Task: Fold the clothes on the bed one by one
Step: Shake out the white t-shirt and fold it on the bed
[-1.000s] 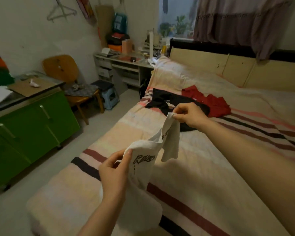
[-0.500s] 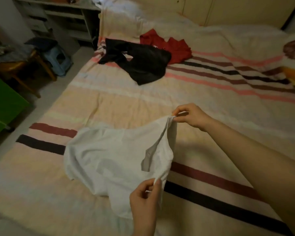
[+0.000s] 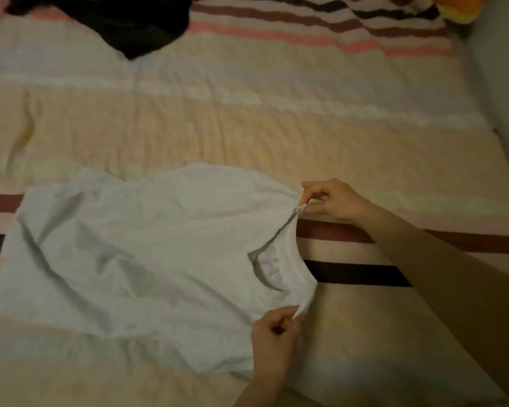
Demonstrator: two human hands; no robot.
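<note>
A white T-shirt [image 3: 135,254] lies spread and wrinkled on the striped bed [image 3: 276,118], its collar toward the right and its hem toward the left. My right hand [image 3: 332,201] pinches the shirt's far shoulder beside the collar. My left hand [image 3: 274,333] pinches the near shoulder, fingers curled around the fabric. A black garment [image 3: 124,22] lies crumpled at the top left of the bed.
An orange and yellow cushion or toy [image 3: 459,7] sits at the top right corner. A pale wall or bed side [image 3: 506,83] runs down the right edge. Bare striped bedding lies between the white shirt and the black garment.
The shirt went from hanging in the air between my hands to lying spread flat on the bed. Both hands dropped to the mattress and my view tilted down.
</note>
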